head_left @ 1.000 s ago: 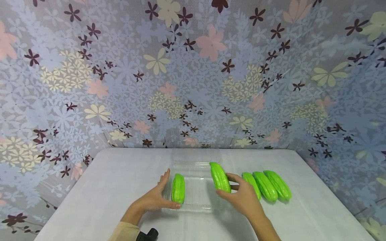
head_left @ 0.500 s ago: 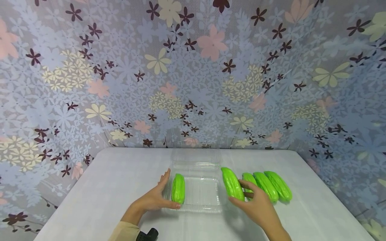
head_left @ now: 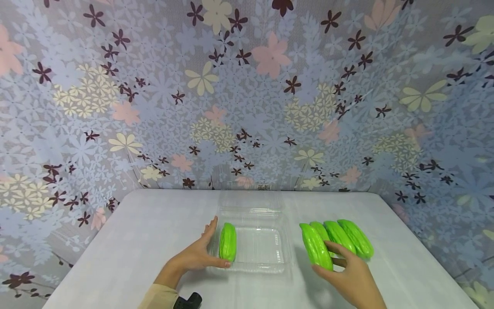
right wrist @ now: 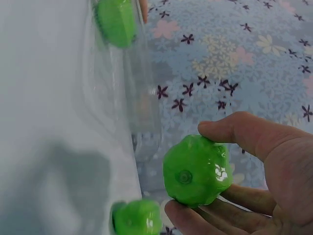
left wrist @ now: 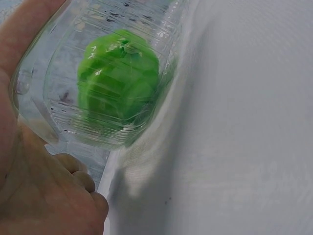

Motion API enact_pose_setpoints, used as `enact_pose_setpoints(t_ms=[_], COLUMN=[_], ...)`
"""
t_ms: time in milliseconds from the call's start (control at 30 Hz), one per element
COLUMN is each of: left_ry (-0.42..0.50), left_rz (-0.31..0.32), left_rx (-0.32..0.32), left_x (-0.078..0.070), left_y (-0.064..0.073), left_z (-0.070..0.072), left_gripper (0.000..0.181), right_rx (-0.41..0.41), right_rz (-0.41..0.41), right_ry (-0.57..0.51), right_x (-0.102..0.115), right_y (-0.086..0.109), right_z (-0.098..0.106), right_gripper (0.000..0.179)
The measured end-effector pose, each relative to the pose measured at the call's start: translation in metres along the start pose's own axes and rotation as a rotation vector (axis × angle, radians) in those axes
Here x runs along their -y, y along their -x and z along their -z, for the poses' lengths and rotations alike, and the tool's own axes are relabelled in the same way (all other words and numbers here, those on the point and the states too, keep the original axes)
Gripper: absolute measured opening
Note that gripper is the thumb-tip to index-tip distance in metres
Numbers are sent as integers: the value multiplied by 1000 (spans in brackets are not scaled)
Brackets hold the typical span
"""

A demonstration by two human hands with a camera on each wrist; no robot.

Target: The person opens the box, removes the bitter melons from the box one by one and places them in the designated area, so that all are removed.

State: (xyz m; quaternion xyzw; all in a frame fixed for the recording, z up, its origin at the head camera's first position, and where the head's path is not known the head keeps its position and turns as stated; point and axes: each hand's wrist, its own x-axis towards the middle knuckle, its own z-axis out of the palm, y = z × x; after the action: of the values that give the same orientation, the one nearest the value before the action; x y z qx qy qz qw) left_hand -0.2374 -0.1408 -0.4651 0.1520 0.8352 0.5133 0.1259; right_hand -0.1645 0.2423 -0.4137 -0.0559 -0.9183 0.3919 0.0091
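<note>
A clear plastic clamshell container (head_left: pixel 258 244) lies on the table with its lid raised at the back. Inside, along its left side, lies one bright green ridged gourd (head_left: pixel 228 241); the left wrist view shows its end through the clear wall. My left hand (head_left: pixel 198 253) holds the container's left side, thumb along the front and fingers toward the back. To the container's right, my right hand (head_left: pixel 347 270) grips another ridged green gourd (head_left: pixel 315 246) between thumb and fingers. In the right wrist view, this gourd's blunt end faces the camera, raised off the table.
Three more green gourds (head_left: pixel 339 237) lie side by side at the right; the held one partly covers the nearest. A white cloth covers the table (head_left: pixel 154 223). Directly behind it hangs a floral curtain (head_left: pixel 247 107).
My right hand has carried its gourd rightward and toward me, from over the container's right side to beside the gourd row. My left hand has stayed at the container.
</note>
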Motion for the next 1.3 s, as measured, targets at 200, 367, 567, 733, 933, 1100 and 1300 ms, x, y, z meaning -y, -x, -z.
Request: enact_pose_setpoints(t_ms=[200,367,567,733,933,1100,1300], left_ry=[-2,-16,-8,-10,-10,-11,-14], left_rz=[2,4,5,7,2,3,2], left_rx=[3,-1,4,-3,-4,-5,-1], left_x=[1,1,-3,-4,-1,-1,0], left_y=[-1,-2,-1,1,0,0,-1], left_z=[0,0,1,3,3,3,3], left_gripper=[135,135,135,135,135,135,135], right_rx=[18,45,64,65,117,140,126], right_rz=[-61,-128,-210,-236,-270,-277,-237], right_ry=[35,-1,7,12,34,58,74], right_x=[-23,-47,-70,-81,-115,-142,-158], right_y=[3,8,9,10,1,-4,-3], right_z=[8,15,26,31,39,46,51], right_gripper=[99,106,115,117,122,121,117])
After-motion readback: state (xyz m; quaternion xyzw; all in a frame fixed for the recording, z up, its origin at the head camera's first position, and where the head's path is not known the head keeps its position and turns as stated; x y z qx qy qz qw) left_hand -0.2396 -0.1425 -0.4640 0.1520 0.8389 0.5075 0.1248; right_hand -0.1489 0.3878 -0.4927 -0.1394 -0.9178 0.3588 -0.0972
